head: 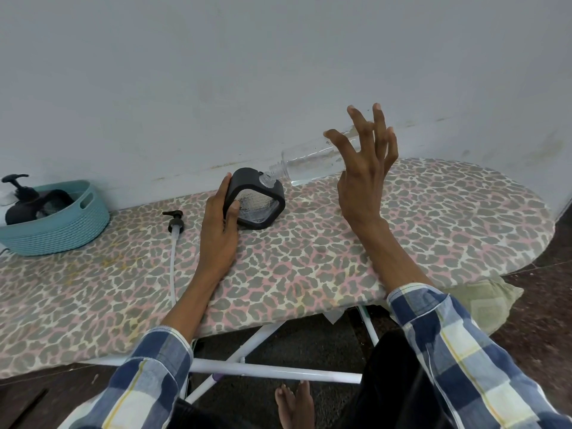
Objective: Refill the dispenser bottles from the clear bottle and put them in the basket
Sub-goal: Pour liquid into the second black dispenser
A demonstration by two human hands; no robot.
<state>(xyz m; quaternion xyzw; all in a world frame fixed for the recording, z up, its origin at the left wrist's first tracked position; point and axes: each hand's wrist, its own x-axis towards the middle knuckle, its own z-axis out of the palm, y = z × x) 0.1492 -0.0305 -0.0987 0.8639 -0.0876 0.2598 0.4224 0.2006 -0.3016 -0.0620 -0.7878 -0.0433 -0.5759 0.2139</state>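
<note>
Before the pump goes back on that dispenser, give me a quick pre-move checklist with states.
1. Clear bottle mouth at the dispenser bottle neck: ok, the two openings meet.
2. Dispenser steadied: ok, left hand holds its side, tilted on the ironing board.
3. Grip on the clear bottle: not ok, right hand has its fingers splayed rather than wrapped.
4. Fill level in the dispenser: cannot tell through the textured window.
5. Pump head within reach: ok, it lies on the board left of the left hand, tube towards the person.
6. Basket has room: cannot tell, dark dispensers already sit inside.
</note>
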